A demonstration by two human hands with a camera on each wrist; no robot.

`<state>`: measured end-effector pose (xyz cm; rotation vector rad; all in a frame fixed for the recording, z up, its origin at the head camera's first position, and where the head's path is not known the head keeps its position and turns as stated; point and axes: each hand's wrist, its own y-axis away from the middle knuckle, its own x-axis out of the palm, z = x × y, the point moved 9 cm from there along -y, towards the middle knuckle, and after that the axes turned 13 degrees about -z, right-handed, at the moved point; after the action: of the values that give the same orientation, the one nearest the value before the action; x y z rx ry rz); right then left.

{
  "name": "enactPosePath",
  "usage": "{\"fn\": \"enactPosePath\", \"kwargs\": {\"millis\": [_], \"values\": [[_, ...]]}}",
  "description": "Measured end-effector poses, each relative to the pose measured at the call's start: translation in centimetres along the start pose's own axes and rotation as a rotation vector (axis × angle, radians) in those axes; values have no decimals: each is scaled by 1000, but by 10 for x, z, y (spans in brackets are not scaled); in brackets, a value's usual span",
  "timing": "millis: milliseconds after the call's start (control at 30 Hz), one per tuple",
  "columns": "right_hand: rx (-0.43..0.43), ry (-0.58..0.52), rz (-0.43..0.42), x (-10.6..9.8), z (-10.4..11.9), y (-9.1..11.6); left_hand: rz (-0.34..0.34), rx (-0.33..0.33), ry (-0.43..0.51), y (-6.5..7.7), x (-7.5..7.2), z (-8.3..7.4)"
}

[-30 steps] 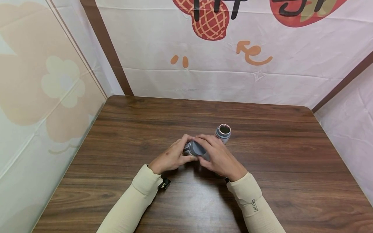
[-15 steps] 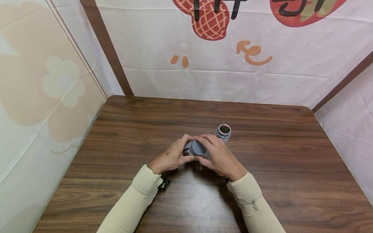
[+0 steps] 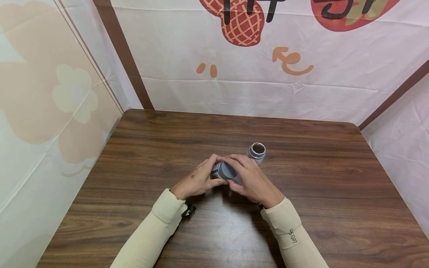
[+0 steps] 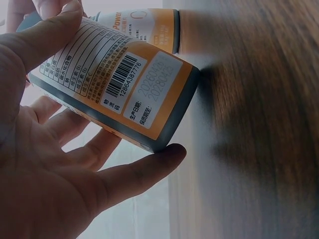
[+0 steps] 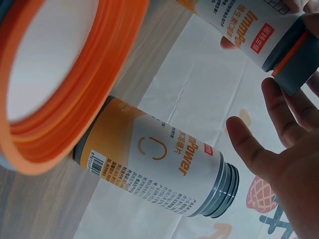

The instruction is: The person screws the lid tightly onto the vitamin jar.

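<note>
My left hand grips a tilted tablet bottle with an orange and white label; a barcode and printed dates show in the left wrist view. My right hand pinches the dark grey cap of that bottle. Between cap and bottle an orange band shows in the right wrist view. A second bottle of the same kind stands upright and uncapped just beyond my right hand. Close to the right wrist camera is a loose cap with an orange threaded inside; my right arm hides it from the head view.
Everything is on a dark wood-grain table. A printed white cloth hangs behind its far edge, and further cloth walls stand at the left and right sides.
Both hands keep their place on the bottle and cap, with only slight shifts of the right fingers. The standing bottle has not moved.
</note>
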<state>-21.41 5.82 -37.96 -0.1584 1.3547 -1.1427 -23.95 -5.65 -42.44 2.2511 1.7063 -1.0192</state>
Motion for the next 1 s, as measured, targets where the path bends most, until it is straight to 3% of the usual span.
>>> {"fn": "enactPosePath", "kwargs": {"millis": [400,733,1000], "values": [[26,36,-4,-2,-2,1,3,-2,-17,0,1,0],[-10,-7,18,0,0,1,14,-33,-4,0,2,2],[0,14,-10,-1,0,1,-3,8,-20,0,1,0]]}}
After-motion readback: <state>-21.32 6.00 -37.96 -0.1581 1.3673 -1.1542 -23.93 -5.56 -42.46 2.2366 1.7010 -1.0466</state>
